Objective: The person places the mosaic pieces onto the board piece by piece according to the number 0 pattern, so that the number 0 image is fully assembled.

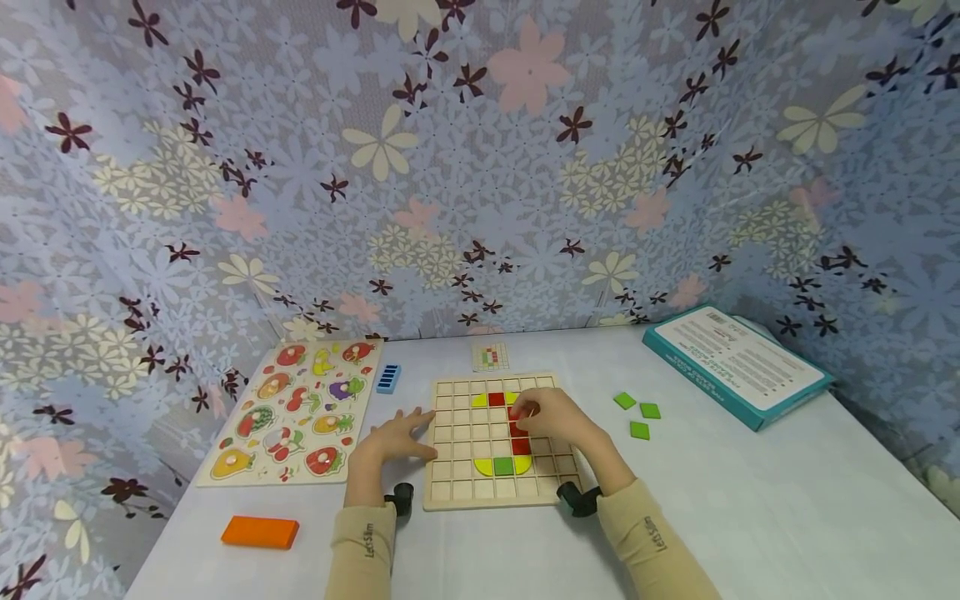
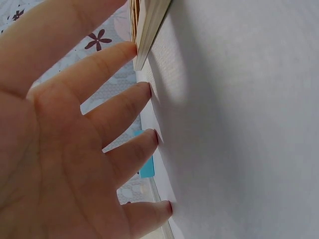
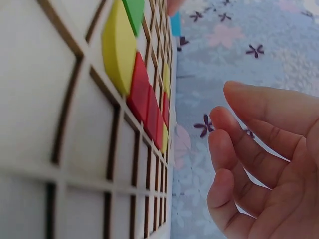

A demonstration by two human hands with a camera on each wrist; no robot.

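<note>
A wooden grid board (image 1: pixel 452 492) lies flat on the table between both hands. Set in its cells are red squares (image 1: pixel 520 446), a green square (image 1: pixel 503 466) and yellow rounded corner pieces (image 1: pixel 483 466). My left hand (image 1: pixel 390 442) is spread at the board's left edge, thumb and a finger right at the rim; in the left wrist view its fingertips rest on the white cloth. Over the column of red squares is my right hand (image 1: pixel 551 414). In the right wrist view, the right hand's fingers (image 3: pixel 224 149) are loosely bent, with nothing between them and the thumb.
Several fruits fill a puzzle board (image 1: pixel 360 410) at left, with an orange block (image 1: pixel 259 532) in front. A small blue piece (image 1: pixel 387 378) and a pattern card (image 1: pixel 491 357) lie farther back. Right of the grid are green squares (image 1: pixel 639 430) and a teal box (image 1: pixel 738 362).
</note>
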